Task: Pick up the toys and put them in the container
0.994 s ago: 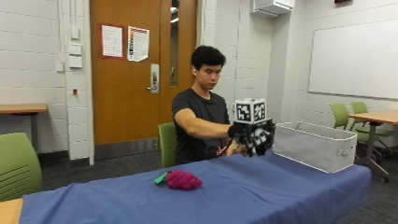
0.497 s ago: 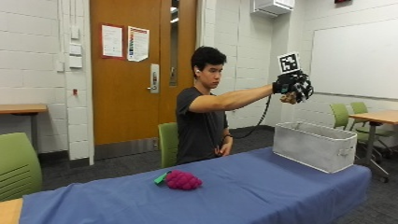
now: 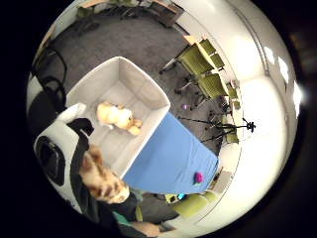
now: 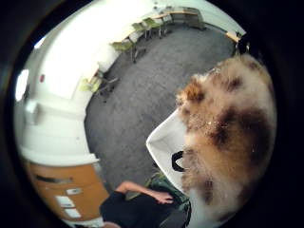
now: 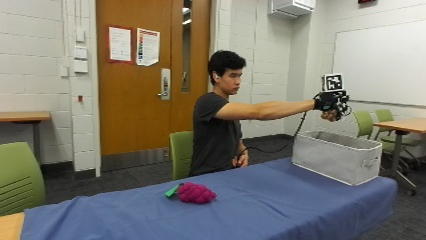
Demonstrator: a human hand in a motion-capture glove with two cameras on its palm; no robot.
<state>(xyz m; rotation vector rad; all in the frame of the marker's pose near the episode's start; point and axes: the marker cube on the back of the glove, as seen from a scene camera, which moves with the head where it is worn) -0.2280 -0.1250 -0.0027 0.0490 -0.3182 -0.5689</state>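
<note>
My gloved right hand (image 5: pixel 330 101) is stretched out at shoulder height above the grey fabric container (image 5: pixel 336 157) at the right end of the table. It grips a brown-and-white furry plush toy (image 5: pixel 329 116), which also shows against the palm (image 3: pixel 101 181) and fills much of the thumb side view (image 4: pixel 228 137). A second tan plush toy (image 3: pixel 118 116) lies on the floor of the container (image 3: pixel 143 94). A pink knitted grape toy (image 5: pixel 195 192) with a green stem sits on the blue tablecloth (image 5: pixel 266 205) near the table's middle, seen far off as the pink toy (image 3: pixel 198 177).
Green chairs (image 5: pixel 20 177) stand at the left, behind the table (image 5: pixel 180 150), and beyond the container (image 5: pixel 365 122). Another table (image 5: pixel 399 125) stands at the right. The person's bare hand stays low at their lap.
The gloved hand rose from table height in front of the person and swung right with the furry toy, ending over the container. The pink toy has not moved.
</note>
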